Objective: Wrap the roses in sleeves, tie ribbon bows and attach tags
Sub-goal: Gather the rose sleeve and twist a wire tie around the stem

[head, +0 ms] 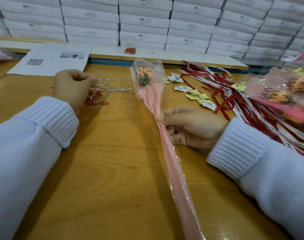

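Note:
A peach rose point(144, 73) lies in a clear and pink sleeve point(166, 153) down the middle of the wooden table point(104, 170). My right hand point(191, 127) pinches the sleeve where it gathers below the bloom. My left hand point(73, 87) pinches a silver twist tie out of a loose pile of ties point(109, 88). Red heart-shaped clips point(95, 100) lie under that pile. Small paper tags point(196, 94) and red and white ribbons point(234, 101) are spread to the right of the rose.
Wrapped roses point(282, 89) are heaped at the right edge. A printed sheet point(50, 59) lies at the back left. A clear tub of red clips point(130, 49) stands on a white shelf in front of stacked white boxes point(144, 23).

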